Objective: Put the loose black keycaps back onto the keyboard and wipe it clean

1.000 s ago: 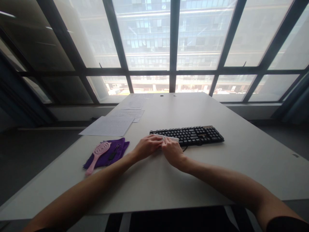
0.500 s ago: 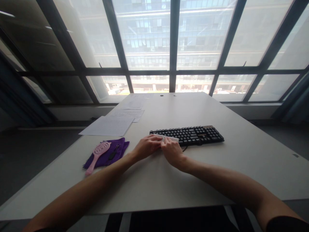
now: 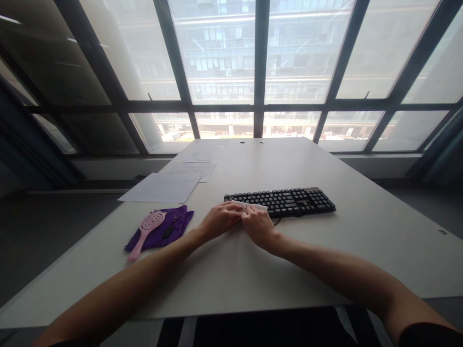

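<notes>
Both hands meet at the near left edge of a black keyboard (image 3: 282, 200). A thin white strip (image 3: 258, 207), like folded tissue or paper, lies between them against the keyboard's near keys. My left hand (image 3: 221, 217) is closed on its left end, fingers curled inward. My right hand (image 3: 258, 225) pinches the strip near its middle, and its fingertips touch those of the left. The fingers hide much of the strip and some of the keyboard's left keys. A short piece of black cable (image 3: 278, 221) shows beside my right hand.
Left of my left arm, a pink hairbrush (image 3: 152, 221) and a small black tool (image 3: 169, 230) lie on a folded purple cloth (image 3: 184, 214). Printed paper sheets (image 3: 162, 188) run along the left side of the white table (image 3: 224, 284). Windows (image 3: 224, 58) stand beyond.
Only slight finger movement shows at the white strip. Both hands, the keyboard and the other things keep nearly the same places.
</notes>
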`<state>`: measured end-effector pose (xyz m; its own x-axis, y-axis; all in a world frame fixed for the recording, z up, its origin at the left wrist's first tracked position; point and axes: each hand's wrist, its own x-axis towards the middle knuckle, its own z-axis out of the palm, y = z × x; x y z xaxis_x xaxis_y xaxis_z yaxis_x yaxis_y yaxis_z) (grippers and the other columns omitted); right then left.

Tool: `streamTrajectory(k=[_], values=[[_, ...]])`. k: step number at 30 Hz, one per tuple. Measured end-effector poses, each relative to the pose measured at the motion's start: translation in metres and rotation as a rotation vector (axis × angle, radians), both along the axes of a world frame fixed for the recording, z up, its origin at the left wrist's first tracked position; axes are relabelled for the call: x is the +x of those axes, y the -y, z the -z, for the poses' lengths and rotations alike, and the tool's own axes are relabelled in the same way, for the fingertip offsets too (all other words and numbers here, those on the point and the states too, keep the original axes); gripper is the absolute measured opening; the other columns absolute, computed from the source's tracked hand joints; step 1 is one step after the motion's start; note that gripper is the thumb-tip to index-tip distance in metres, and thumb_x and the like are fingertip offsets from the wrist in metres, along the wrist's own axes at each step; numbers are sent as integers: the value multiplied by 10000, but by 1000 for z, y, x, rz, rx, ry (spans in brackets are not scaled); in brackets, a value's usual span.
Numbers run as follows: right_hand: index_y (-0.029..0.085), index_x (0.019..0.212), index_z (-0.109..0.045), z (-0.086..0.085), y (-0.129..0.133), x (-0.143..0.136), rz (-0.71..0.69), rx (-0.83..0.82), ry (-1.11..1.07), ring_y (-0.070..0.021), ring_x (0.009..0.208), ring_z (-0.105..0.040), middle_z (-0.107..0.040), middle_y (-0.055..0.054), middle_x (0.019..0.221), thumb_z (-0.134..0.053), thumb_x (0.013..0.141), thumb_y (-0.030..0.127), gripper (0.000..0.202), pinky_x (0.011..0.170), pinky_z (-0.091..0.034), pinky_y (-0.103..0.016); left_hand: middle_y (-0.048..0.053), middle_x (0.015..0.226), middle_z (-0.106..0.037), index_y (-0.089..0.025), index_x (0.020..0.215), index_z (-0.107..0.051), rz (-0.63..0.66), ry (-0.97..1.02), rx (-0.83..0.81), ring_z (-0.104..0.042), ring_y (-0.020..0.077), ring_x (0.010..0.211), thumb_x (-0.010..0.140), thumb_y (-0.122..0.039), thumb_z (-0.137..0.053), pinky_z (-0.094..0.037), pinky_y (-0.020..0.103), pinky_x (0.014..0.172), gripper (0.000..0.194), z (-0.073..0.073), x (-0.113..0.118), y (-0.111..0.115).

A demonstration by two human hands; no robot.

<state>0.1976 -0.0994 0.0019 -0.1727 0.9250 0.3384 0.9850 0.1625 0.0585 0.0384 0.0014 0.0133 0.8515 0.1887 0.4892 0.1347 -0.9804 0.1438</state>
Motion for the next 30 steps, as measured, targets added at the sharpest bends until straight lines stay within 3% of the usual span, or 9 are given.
streamTrajectory(k=[8,14,24,30], values=[[60,1089,-732,1,1,-2,-91,41,-8,-257,1062,-681,-736,-198,1120,-501,956,68,267,894,-538,-345,19,1089,-772,-260,874,-800,-52,-51,-19,-695,187,1055,970,-234,-612,-565,314,933,213,-5,-7,1],[38,1187,-688,6,1,-4,-212,103,-58,-253,1191,-628,-704,-215,1225,-489,952,78,310,1022,-487,-364,21,1037,-775,-250,841,-783,-113,-71,5,-704,190,1000,940,-237,-627,-573,303,865,185,-8,-17,-2],[45,1210,-688,5,0,-5,-174,115,-77,-250,1208,-623,-706,-195,1239,-461,977,89,328,1051,-467,-353,50,993,-765,-215,809,-731,-124,-60,82,-696,198,980,940,-208,-607,-563,326,866,181,-8,-13,1],[55,1096,-739,-1,3,-6,-20,64,-46,-274,1090,-668,-738,-210,1109,-481,965,86,290,956,-511,-375,44,1089,-770,-241,953,-770,-102,22,88,-698,204,1045,991,-246,-569,-561,353,938,204,-1,-12,-1]])
